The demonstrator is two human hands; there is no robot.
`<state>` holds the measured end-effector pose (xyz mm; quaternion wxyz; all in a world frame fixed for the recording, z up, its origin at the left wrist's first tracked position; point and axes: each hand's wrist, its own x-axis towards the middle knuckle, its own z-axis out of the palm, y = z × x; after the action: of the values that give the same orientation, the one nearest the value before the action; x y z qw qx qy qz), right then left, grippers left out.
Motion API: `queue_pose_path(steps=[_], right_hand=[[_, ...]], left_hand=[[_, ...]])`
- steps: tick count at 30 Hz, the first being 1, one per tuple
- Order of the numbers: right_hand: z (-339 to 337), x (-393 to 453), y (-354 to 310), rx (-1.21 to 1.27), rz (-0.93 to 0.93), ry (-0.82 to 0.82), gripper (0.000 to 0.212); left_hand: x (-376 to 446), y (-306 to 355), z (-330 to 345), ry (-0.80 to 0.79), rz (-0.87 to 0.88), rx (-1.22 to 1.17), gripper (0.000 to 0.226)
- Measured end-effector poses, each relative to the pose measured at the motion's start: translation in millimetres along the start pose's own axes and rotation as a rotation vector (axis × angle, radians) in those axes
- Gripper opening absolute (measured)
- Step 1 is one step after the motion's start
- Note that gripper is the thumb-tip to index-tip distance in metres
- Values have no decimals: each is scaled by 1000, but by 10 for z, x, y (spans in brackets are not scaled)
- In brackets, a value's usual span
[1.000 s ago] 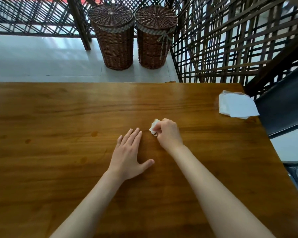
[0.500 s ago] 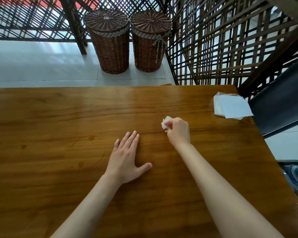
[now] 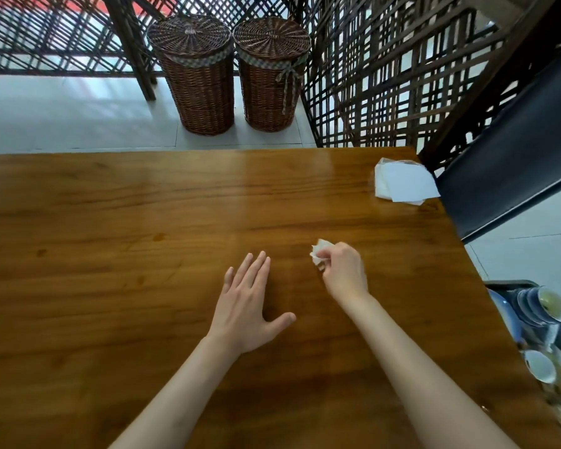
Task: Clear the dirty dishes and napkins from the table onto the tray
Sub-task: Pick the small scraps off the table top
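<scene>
Head view: right hand (image 3: 344, 273) pinches crumpled napkin (image 3: 319, 254), pointing up-left.

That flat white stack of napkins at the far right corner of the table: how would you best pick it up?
I'd pinch the napkin stack at its near right corner, which seems to overhang the table edge there. It lies flat, so a thumb likely slips under only there. Come from the right; the right hand already holds a crumpled napkin, so the flat, free left hand could reach.
</scene>
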<state>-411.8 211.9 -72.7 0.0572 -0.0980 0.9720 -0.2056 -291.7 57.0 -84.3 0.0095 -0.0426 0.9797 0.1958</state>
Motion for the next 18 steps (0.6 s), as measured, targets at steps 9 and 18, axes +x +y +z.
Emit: queue_pose_path(steps=[9,18], right_hand=[[-83,-947,149,83,-378,-200,17],[-145,-1058,377,17,-513,-165,17]], left_hand=[[-583,671,343,11,-64,-5,97],[-828,1117,552,94,-189,-53,97]])
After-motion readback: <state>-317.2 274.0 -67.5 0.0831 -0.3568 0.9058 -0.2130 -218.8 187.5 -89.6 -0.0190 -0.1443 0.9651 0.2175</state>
